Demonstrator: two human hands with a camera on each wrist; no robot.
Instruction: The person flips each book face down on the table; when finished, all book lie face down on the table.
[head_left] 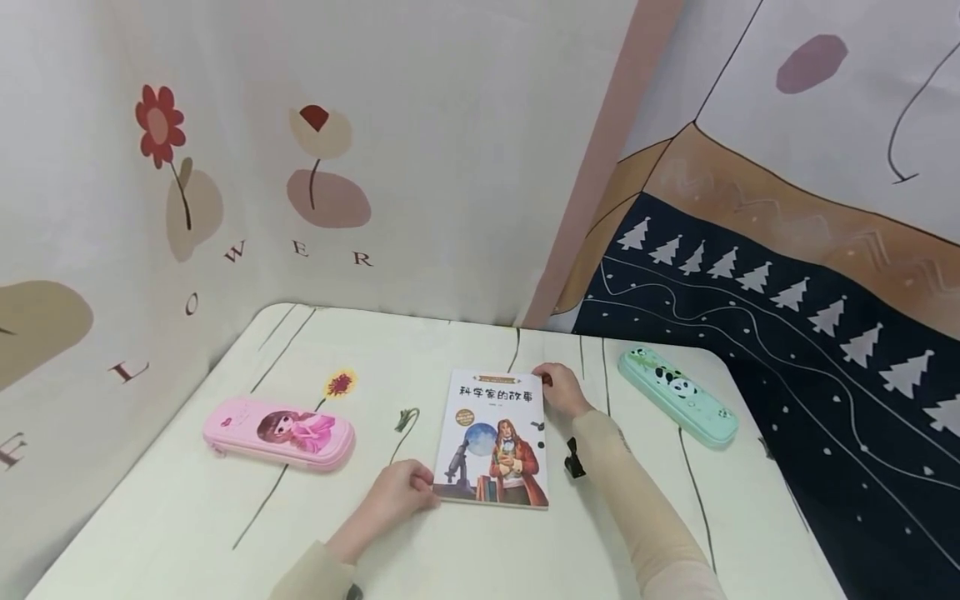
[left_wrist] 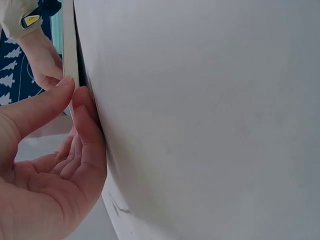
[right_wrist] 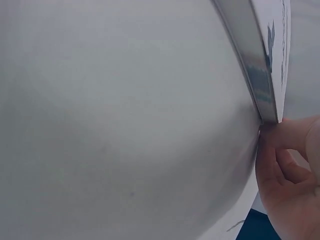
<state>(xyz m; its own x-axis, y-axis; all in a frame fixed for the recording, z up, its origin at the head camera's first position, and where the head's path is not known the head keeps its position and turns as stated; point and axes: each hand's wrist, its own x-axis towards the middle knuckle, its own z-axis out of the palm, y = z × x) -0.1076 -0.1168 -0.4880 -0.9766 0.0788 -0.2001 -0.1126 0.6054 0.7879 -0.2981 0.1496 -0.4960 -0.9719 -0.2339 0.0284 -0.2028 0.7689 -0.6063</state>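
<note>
A paperback book (head_left: 480, 408) with an illustrated cover, Chinese title, telescope and long-haired figure in a red coat lies face up on the table. At its near left corner, my left hand (head_left: 397, 497) pinches the edge; in the left wrist view, the thumb (left_wrist: 52, 102) meets the page edge and the index finger is low beside it. My right hand (head_left: 564, 390) holds the far right corner. The right wrist view shows that thumb and the curled fingers (right_wrist: 287, 175) at the end of the book's spine (right_wrist: 257, 75).
A pink pencil case (head_left: 247, 429) with a doll picture lies left of the book. To the right is a mint green pencil case (head_left: 678, 396) with pandas. The pale table (head_left: 300, 533) meets a printed curtain at the back; dark tree-patterned cloth (head_left: 825, 392) hangs at the right.
</note>
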